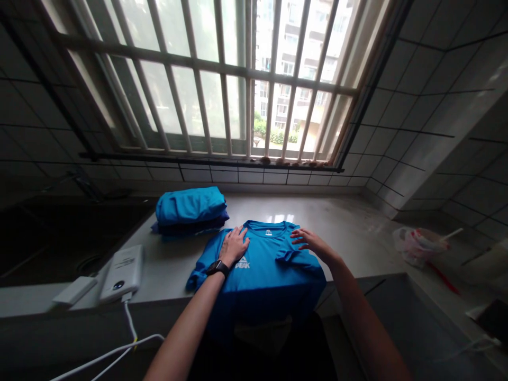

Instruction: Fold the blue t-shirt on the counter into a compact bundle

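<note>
A blue T-shirt with a white chest logo lies on the counter, its neckline toward the window and its lower part hanging over the front edge. My left hand, with a black watch on the wrist, rests flat on the shirt beside the collar at the left shoulder. At the opposite shoulder, my right hand has its fingers stretched and slightly apart; whether they touch the cloth I cannot tell. The sleeve on that side is folded inward over the chest. Behind the shirt on the left sits a stack of folded blue clothes.
A white power bank with a plugged-in white cable lies left, beside a small white box. Farther left is a dark sink with a faucet. A plastic bag is at right. A barred window stands behind the counter.
</note>
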The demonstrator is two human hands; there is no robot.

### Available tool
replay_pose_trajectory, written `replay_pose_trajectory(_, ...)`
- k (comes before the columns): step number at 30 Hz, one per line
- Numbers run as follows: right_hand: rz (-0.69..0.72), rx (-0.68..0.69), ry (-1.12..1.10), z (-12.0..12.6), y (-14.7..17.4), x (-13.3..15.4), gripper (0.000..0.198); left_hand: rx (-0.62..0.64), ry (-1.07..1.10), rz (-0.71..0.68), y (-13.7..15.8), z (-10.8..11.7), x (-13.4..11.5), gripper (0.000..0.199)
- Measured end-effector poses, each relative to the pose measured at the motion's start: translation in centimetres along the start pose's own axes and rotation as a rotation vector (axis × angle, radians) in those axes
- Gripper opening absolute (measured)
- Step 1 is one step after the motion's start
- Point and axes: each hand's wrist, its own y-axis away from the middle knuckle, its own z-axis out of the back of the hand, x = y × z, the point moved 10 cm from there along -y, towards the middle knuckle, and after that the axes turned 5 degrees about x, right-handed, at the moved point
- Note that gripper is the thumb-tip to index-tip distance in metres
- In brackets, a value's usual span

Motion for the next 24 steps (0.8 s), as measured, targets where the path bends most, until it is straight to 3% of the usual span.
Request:
replay_pose_trajectory(7,0.001,0.023,0.099,-0.5,0.5,-1.2,0.04,-0.002,-0.004,0.054,-0.1,0.8,-0.9,0.05)
replay_pose_trajectory(12,-0.076,-0.057,0.566,0.6,0.7,-2.7,0.034,0.015,0.003,0.069,0.0,1.1,-1.2,0.05)
replay_pose_trajectory(16,-0.136,0.055,0.804,-0.7,0.9,-4.0,0.03,-0.006,0.015,0.062,0.0,1.3,-1.2,0.049)
replay_pose_trajectory(20,0.0,0.019,0.62,-1.8,1.3,-1.7,0.037,-0.007,0.015,0.067,-0.1,1.1,-1.1,0.049)
replay_pose_trajectory(24,-0.029,0.373,0.284,-5.4,2.0,-1.6,0.067,-0.009,0.01,0.068,-0.3,0.7,-0.9,0.049)
